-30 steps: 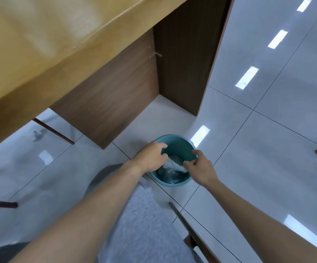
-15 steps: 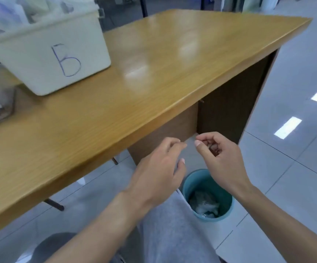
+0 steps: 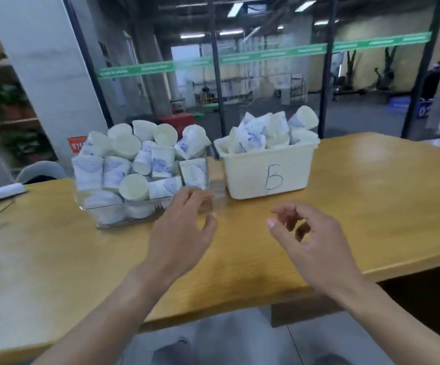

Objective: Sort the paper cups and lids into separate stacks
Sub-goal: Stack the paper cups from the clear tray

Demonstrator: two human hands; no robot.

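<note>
While motion blur softens most edges, the wooden counter [image 3: 371,196] fills the middle, its left and right ends cut off by the frame. Behind it a glass wall with a green strip [image 3: 240,57]; the strip's lettering is too blurred to read. At the counter's far edge, right of centre, sits a white bin [image 3: 266,172] with a handwritten blue "B" on its front, heaped with paper cups [image 3: 261,133] lying every way, white with blue print that can't be made out. Just beside it, on the left, a clear bin [image 3: 113,217] is piled with more cups [image 3: 132,156], some upright, some on their sides; whether any lids are mixed in cannot be told. A red sign [image 3: 76,144] behind the clear bin is partly hidden, text unreadable. At the counter's left edge a white flat object [image 3: 0,192] is cut off, unclear what. Left hand [image 3: 182,233] is over the counter, fingers loosely spread, tips near the clear bin's front right corner, contact unclear, holding nothing. Right hand [image 3: 308,238] hovers near the front edge, fingers loosely curled, empty.
</note>
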